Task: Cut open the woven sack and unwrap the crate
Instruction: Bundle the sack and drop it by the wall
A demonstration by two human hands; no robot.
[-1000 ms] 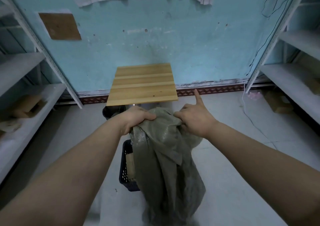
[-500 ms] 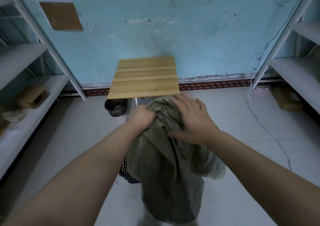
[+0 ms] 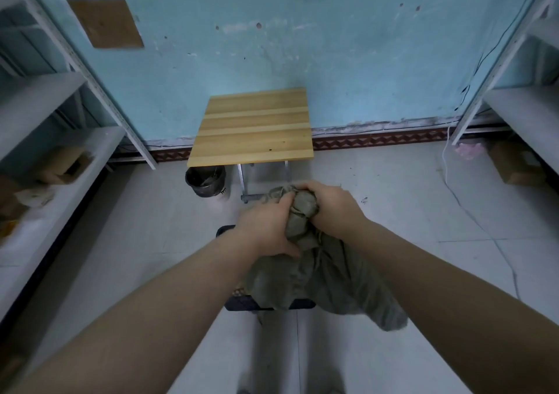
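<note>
Just nearer than the wooden bench (image 3: 251,127), both hands bunch the woven sack (image 3: 326,278): the left hand (image 3: 266,230) and right hand (image 3: 329,206) have their fingers (image 3: 279,207) curled round its crumpled top. Its folds drape over the dark crate (image 3: 239,303) on the floor.

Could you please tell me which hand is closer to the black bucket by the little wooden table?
Left. The left hand grips the sack, down and right of the bucket in the view; the right hand grips it farther right, on the left hand's far side.
</note>
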